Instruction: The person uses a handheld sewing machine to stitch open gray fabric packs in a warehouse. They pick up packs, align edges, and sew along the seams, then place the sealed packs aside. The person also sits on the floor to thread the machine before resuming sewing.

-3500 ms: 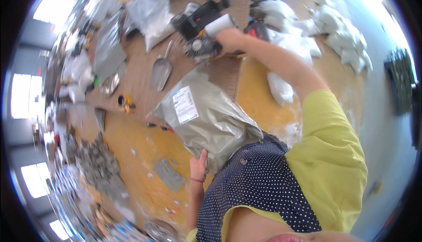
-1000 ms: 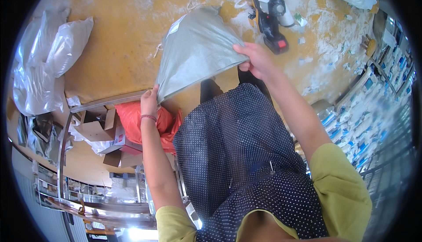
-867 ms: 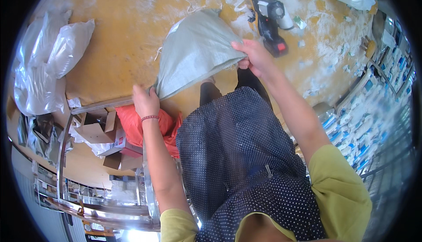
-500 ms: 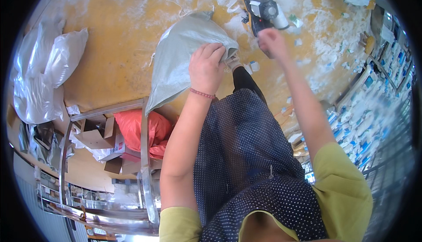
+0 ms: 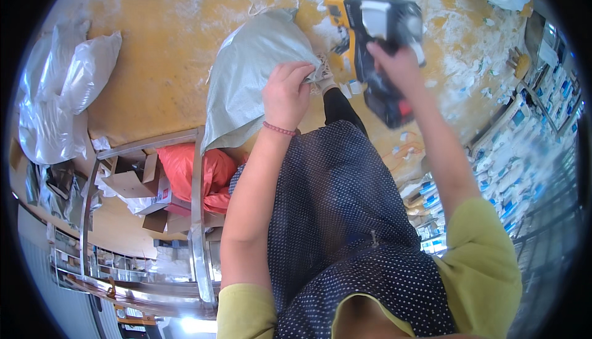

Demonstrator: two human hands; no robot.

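Note:
My left hand (image 5: 287, 97) is closed on the gathered mouth edge of a pale grey-green woven sack (image 5: 250, 71), which rests tilted on the floor in front of me. To its right, my right hand (image 5: 401, 73) grips the handle of a yellow and black cordless bag sewing machine (image 5: 353, 31), held up off the floor. A black and red battery (image 5: 390, 103) sits at the machine's lower end. The machine's head points away from me and is apart from the sack. Motion blurs the machine a little. What the sack holds is hidden.
Full whitish plastic bags (image 5: 92, 77) lie at the left. A metal frame (image 5: 197, 216) stands near my left arm, beside a red bag (image 5: 200, 175) and cardboard boxes (image 5: 134, 179). White fluff and scraps cover much of the yellowish floor (image 5: 160, 80). Blue and white pieces (image 5: 512, 182) are heaped at the right.
My right hand has lifted the bag sewing machine off the floor, closer to me, and its battery end now shows. My left hand stays on the sack's edge.

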